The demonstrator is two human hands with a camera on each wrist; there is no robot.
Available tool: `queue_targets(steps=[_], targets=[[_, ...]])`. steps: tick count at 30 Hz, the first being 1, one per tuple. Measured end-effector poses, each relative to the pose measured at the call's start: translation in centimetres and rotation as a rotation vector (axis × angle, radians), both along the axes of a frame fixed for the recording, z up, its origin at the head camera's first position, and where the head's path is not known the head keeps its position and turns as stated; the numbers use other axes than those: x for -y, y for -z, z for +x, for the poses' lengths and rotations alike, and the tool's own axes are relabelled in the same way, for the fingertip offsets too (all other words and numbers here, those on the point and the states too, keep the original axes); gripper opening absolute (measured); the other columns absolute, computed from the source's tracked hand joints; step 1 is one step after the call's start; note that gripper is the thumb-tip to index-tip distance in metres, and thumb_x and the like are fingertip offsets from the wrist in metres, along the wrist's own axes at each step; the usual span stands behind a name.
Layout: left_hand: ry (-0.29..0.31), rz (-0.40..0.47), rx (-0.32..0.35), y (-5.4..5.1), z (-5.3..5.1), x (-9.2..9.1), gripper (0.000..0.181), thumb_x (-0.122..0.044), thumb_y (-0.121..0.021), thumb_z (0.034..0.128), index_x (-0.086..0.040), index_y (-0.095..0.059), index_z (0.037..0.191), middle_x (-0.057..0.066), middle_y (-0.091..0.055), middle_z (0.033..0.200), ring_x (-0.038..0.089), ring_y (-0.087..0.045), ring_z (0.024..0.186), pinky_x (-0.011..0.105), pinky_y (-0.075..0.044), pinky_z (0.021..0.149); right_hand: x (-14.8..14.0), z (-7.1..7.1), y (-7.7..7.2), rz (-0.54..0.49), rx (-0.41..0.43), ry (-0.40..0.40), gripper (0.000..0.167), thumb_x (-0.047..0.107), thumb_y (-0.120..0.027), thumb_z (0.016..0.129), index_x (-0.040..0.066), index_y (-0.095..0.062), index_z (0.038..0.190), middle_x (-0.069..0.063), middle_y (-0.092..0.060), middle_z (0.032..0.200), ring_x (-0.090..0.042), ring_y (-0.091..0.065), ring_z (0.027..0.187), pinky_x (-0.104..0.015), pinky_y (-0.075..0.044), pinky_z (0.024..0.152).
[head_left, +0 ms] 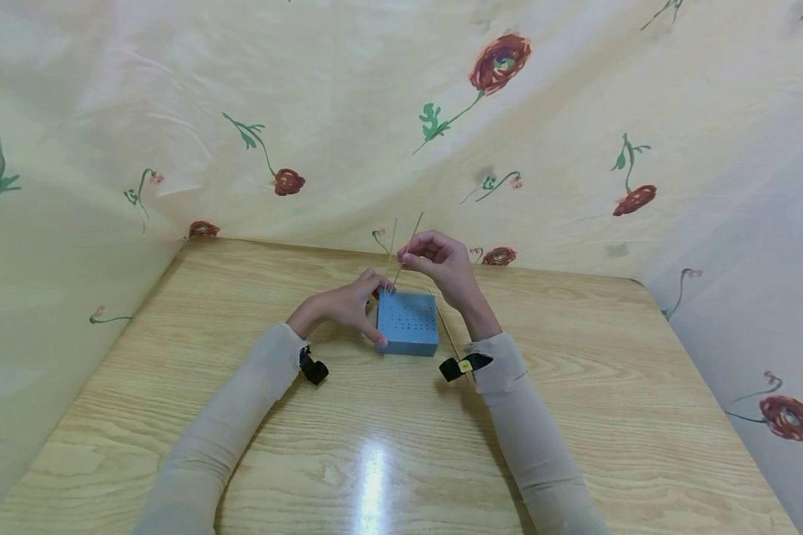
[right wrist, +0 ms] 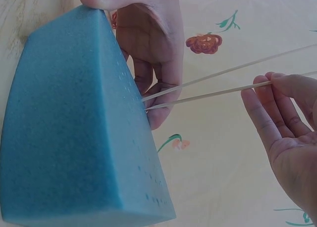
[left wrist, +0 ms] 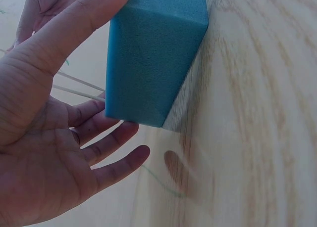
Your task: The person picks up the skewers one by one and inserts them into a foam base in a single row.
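A blue foam block (head_left: 407, 319) with rows of small holes in its top lies on the table. The left hand (head_left: 346, 303) grips its left side, thumb at the near corner and fingers at the far edge; the left wrist view shows the thumb on the block (left wrist: 148, 64). Between finger and thumb, the right hand (head_left: 444, 271) pinches a thin stick (right wrist: 213, 94), whose lower end meets the block's top near the far left corner. Right beside it, a second thin stick (right wrist: 233, 68) stands in the block, not held.
Another thin stick (head_left: 450, 334) lies on the wooden table (head_left: 334, 461) right of the block, partly under the right wrist. A flowered cloth (head_left: 348, 96) hangs behind the table and along both sides.
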State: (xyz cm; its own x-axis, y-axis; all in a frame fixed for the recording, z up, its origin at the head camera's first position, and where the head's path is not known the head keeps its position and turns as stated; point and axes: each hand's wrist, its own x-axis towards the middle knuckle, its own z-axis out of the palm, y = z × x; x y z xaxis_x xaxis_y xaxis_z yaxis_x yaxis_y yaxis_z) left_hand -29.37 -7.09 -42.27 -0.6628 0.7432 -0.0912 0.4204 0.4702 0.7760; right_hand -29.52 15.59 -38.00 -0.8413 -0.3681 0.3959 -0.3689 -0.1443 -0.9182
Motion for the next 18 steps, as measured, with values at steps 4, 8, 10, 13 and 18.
queue_targets(steps=[4,8,10,13,18], targets=[[0.0,-0.001,0.004,0.04,-0.05,-0.03,0.097,-0.03,-0.094,0.0734,-0.004,-0.037,0.148,0.014,-0.034,0.137,0.031,-0.039,0.132,0.047,-0.038,0.115,-0.03,-0.04,0.0,0.003,-0.002,-0.001,0.008,-0.009,-0.064,0.094,-0.008,-0.062,0.102,-0.004,-0.073,0.098,-0.017,-0.071,0.09,-0.032,-0.061,0.085],[-0.002,-0.002,0.005,0.1,-0.09,-0.06,0.097,-0.029,-0.094,0.073,-0.004,-0.038,0.147,0.014,-0.034,0.137,0.03,-0.039,0.132,0.046,-0.038,0.115,-0.01,0.02,-0.08,0.007,-0.007,0.001,0.008,-0.009,-0.065,0.094,-0.006,-0.063,0.102,-0.003,-0.073,0.098,-0.017,-0.071,0.09,-0.032,-0.061,0.085],[-0.003,-0.004,0.004,0.1,-0.07,-0.06,0.096,-0.029,-0.094,0.073,-0.005,-0.038,0.147,0.013,-0.034,0.137,0.03,-0.039,0.132,0.046,-0.038,0.115,0.0,0.1,-0.14,0.01,-0.011,0.001,0.009,-0.009,-0.065,0.094,-0.005,-0.063,0.101,-0.003,-0.073,0.098,-0.016,-0.071,0.09,-0.032,-0.061,0.085],[-0.004,-0.004,0.004,0.04,-0.01,-0.06,0.096,-0.029,-0.094,0.0729,-0.005,-0.038,0.147,0.013,-0.034,0.137,0.03,-0.039,0.132,0.045,-0.038,0.115,0.04,0.18,-0.19,0.013,-0.015,0.001,0.009,-0.008,-0.066,0.094,-0.003,-0.064,0.101,-0.003,-0.073,0.098,-0.017,-0.071,0.091,-0.033,-0.061,0.085],[-0.004,0.001,0.012,-0.05,0.05,-0.01,0.096,-0.028,-0.094,0.0732,-0.004,-0.037,0.147,0.014,-0.034,0.137,0.031,-0.038,0.132,0.046,-0.037,0.115,0.03,0.18,-0.18,0.009,-0.014,-0.002,0.009,-0.008,-0.065,0.094,-0.003,-0.064,0.102,-0.004,-0.074,0.098,-0.017,-0.071,0.09,-0.034,-0.061,0.085]])
